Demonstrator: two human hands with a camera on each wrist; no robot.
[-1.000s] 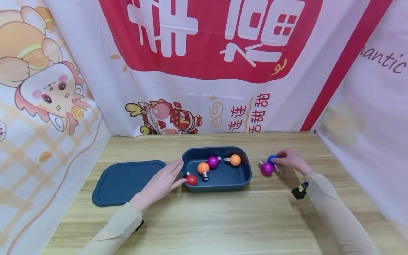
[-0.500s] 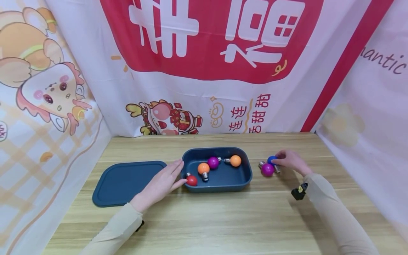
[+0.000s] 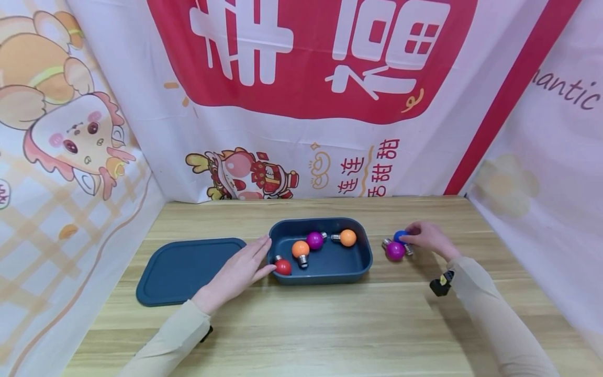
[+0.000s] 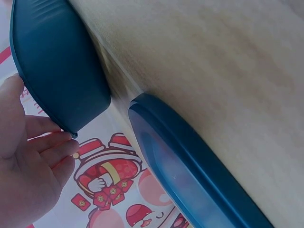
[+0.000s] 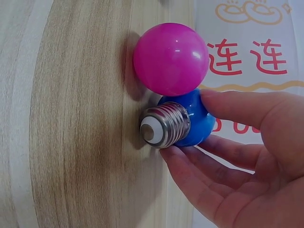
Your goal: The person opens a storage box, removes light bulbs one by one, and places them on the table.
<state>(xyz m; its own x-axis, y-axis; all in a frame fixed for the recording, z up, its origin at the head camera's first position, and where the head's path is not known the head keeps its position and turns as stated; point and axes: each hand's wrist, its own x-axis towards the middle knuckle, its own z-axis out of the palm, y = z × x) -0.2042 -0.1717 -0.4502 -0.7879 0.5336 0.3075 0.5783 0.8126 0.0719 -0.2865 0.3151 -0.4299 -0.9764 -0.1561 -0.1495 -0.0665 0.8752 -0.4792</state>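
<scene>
On the right of the table my right hand (image 3: pixel 430 236) pinches a blue light bulb (image 5: pixel 197 118) between thumb and fingers, its metal screw base pointing toward the wrist camera. A purple bulb (image 3: pixel 394 251) lies against it on the table. My left hand (image 3: pixel 242 267) touches the left end of a dark blue box (image 3: pixel 325 279), its fingers fairly straight along the rim. Inside the box lie a red bulb (image 3: pixel 283 266), a purple bulb (image 3: pixel 314 240) and two orange bulbs, one orange bulb (image 3: pixel 300 248) near the left and another orange bulb (image 3: pixel 348 237) near the right.
A dark blue lid (image 3: pixel 188 269) lies flat on the wooden table (image 3: pixel 330 330), left of the box and partly behind my left hand. Printed cloth (image 3: pixel 301 125) hangs along the back and both sides of the table.
Hardly anything differs. My right hand and the blue bulb have shifted very slightly to the left; my left hand stays at the box.
</scene>
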